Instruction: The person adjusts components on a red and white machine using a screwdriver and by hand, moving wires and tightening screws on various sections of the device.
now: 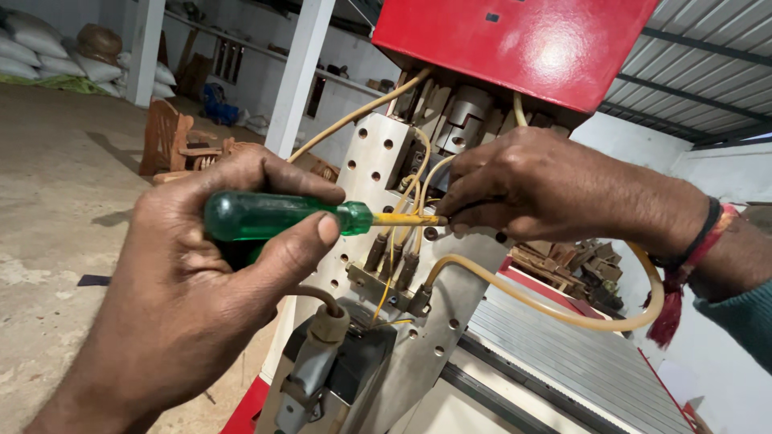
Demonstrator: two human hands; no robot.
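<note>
My left hand (193, 281) grips a screwdriver by its translucent green handle (277, 215); its yellow shaft (406, 219) points right across a white perforated metal plate (376, 157) on a machine. My right hand (531, 189) reaches in from the right, and its fingertips pinch at the tip of the shaft, close to several thin yellow wires (414, 189). The screwdriver's tip is hidden by those fingers. Below the hands, brown connectors (392, 261) and a thick yellowish hose (563, 309) hang from the plate.
A red metal housing (523, 44) sits above the plate. A grey ribbed machine bed (579, 354) extends to the lower right. Carved wooden pieces (173, 141) and stacked sacks (48, 52) stand on the concrete floor at left. A white pillar (299, 76) rises behind.
</note>
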